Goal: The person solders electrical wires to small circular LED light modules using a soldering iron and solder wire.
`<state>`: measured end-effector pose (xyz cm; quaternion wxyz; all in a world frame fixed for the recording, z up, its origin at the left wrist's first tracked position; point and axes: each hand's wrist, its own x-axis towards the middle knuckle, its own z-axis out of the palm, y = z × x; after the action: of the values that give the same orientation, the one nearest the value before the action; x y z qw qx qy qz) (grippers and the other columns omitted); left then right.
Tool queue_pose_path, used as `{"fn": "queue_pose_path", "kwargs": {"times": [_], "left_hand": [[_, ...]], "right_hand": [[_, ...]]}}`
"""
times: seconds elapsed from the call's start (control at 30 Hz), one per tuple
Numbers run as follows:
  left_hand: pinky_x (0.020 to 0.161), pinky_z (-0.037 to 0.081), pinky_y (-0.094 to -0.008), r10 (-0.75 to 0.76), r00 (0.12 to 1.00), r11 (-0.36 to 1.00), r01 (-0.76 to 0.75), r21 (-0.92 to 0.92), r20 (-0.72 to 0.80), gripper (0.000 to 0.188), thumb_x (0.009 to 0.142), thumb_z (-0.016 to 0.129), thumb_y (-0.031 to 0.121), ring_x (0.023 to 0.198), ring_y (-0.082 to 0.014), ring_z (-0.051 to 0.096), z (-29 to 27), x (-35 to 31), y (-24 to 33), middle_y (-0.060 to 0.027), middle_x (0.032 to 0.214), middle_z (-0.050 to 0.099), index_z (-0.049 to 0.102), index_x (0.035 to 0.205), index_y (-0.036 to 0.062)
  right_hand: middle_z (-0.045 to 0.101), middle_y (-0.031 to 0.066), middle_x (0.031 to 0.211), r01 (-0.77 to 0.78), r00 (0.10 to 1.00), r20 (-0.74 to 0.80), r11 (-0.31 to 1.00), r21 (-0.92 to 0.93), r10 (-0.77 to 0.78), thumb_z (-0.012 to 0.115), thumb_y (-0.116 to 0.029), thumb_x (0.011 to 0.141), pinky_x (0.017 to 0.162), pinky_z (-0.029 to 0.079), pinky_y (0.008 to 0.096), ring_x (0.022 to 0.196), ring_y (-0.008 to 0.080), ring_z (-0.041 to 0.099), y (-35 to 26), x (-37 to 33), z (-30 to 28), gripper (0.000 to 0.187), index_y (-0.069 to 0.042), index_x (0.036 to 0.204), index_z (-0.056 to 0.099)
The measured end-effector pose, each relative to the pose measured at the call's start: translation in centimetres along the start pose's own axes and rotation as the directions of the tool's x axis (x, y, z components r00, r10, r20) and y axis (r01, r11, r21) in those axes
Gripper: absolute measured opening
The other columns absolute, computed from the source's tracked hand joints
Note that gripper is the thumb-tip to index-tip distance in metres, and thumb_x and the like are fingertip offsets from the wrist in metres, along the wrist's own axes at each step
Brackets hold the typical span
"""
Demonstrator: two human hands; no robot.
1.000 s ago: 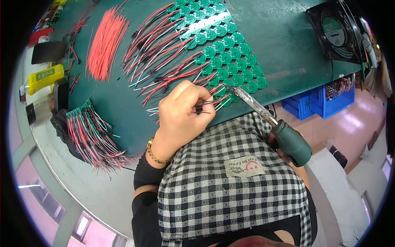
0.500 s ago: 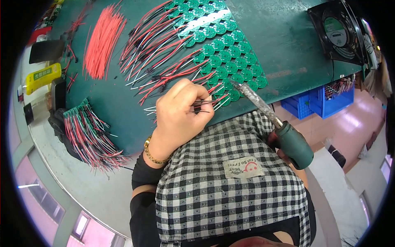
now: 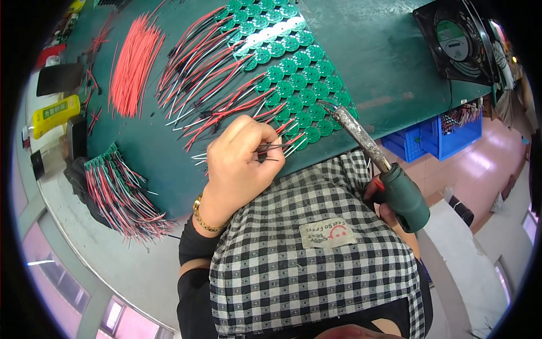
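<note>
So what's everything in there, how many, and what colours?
Round circuit boards: many, green, in joined sheets, top middle.
Table: one, green, under the boards.
Attached wires: many, red, black and white, left of those boards.
Loose strands: one pile, red, upper left.
Wired bundle: one, green, red, black and white, table's left edge.
Bottle: one, yellow, far left.
Flat thing: one, black, beyond the bottle.
Fan: one, black, upper right.
Bins: seemingly two, blue, right, below table level.
Soldering iron: one, green-handled, tip near the boards.
Apron: one, black-and-white check, worn.
Bracelet: one, gold, left wrist.
Left hand: one, pinching dark wires.
Right hand: one, mostly hidden, around the iron's handle.
</note>
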<state>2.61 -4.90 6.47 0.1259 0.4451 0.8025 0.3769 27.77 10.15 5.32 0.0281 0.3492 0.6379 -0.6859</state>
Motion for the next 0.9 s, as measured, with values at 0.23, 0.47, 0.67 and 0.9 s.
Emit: {"fn": "queue_pose_path", "kwargs": {"times": [0.23, 0.47, 0.67, 0.9], "left_hand": [[0.053, 0.046, -0.0278, 0.098, 0.993, 0.995, -0.096, 0.029, -0.072, 0.013, 0.077, 0.063, -0.002, 0.058, -0.0179, 0.055, -1.6, 0.0, -0.4, -0.008, 0.073, 0.058, 0.064, 0.09, 0.0013], [0.053, 0.044, -0.0295, 0.022, 1.0, 0.999, -0.022, -0.032, 0.008, 0.022, 0.079, 0.059, -0.001, 0.056, -0.0222, 0.054, -1.7, -1.2, 1.9, -0.0107, 0.076, 0.056, 0.052, 0.1, -0.0017], [0.051, 0.044, -0.031, 0.097, 0.995, 0.994, -0.097, -0.058, -0.011, 0.018, 0.071, 0.064, -0.005, 0.06, -0.023, 0.054, 0.6, -1.0, 1.4, -0.0093, 0.074, 0.053, 0.054, 0.084, 0.0019], [0.048, 0.044, -0.0287, 0.1, 0.993, 0.995, -0.101, -0.007, -0.055, 0.018, 0.063, 0.068, -0.003, 0.058, -0.019, 0.055, 1.4, -1.2, 1.0, -0.0064, 0.072, 0.053, 0.056, 0.075, 0.0042]], "right_hand": [[0.063, 0.0055, 0.074, 0.233, 0.971, -0.037, 0.967, -0.102, -0.238, 0.068, -0.021, 0.068, 0.063, 0.048, 0.0265, 0.066, 0.0177, 0.062, 0.4, 0.5, -0.3, 0.031, -0.003, 0.093, 0.062], [0.063, 0.0069, 0.075, 0.231, 0.973, 0.031, 0.946, -0.226, -0.23, 0.068, -0.016, 0.064, 0.061, 0.049, 0.0279, 0.064, 0.0231, 0.063, 0.5, -0.3, -1.2, 0.027, -0.004, 0.088, 0.062], [0.063, 0.0084, 0.076, -0.105, 0.994, -0.003, 0.977, -0.188, 0.106, 0.069, -0.024, 0.066, 0.061, 0.049, 0.0298, 0.063, 0.0243, 0.062, 1.3, -1.9, -1.7, 0.03, -0.003, 0.088, 0.061], [0.063, 0.0091, 0.078, 0.245, 0.969, 0.052, 0.958, -0.149, -0.24, 0.069, -0.032, 0.068, 0.064, 0.05, 0.0312, 0.067, 0.0248, 0.063, 2.2, -1.3, -1.7, 0.039, -0.003, 0.092, 0.061]]}}
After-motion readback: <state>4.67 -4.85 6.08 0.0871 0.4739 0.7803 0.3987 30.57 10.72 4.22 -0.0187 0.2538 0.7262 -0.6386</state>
